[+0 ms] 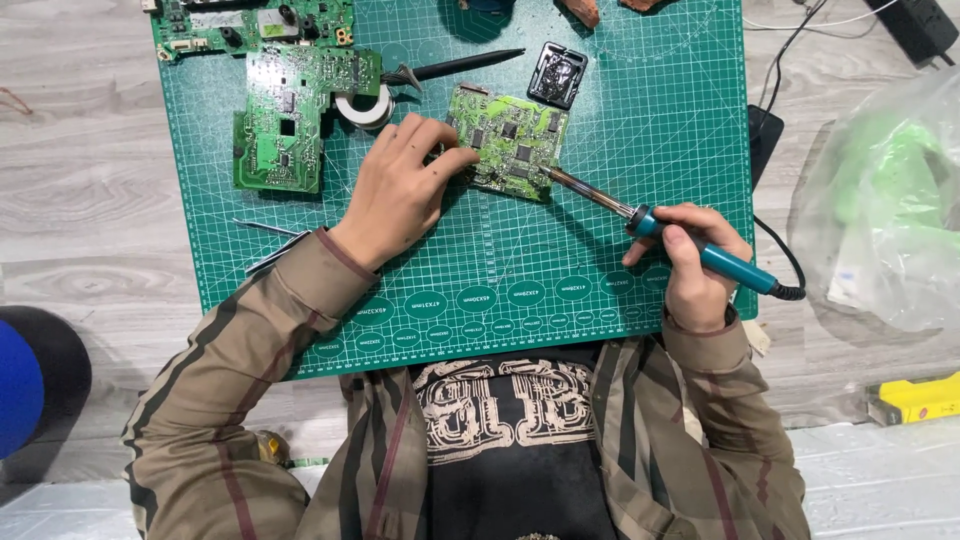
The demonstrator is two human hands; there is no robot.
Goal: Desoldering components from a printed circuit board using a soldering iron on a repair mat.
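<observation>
Green cutting mat (620, 130) covers most of the grey wood-look desk (90, 170), and pretty much everything sits on it. Biggest board is the long green circuit board (285, 120) up at the left, with another board (250, 22) poking in along the top edge and a roll of white tape (362, 108) tucked against its right side. Off to the right of the mat there's a clear plastic bag (885, 200) with something green inside. The piece being worked on is the small square circuit board (508, 140), lying flat near the middle top of the mat. The left hand (400, 190) comes at it from its left side, fingers (450, 158) spread and pressing down on the board's left edge, so it's pinned rather than picked up. The right hand (690, 265) is lower right, well apart from the board, fingers wrapped in a pen-style grip around the teal handle of the soldering iron (660, 232). The iron's long axis runs diagonally up and to the left from that hand, and its tip meets the board's lower right edge. So the left hand is the one actually on the board. A small black square part (557, 74) and black tweezers (455, 68) lie just above.
</observation>
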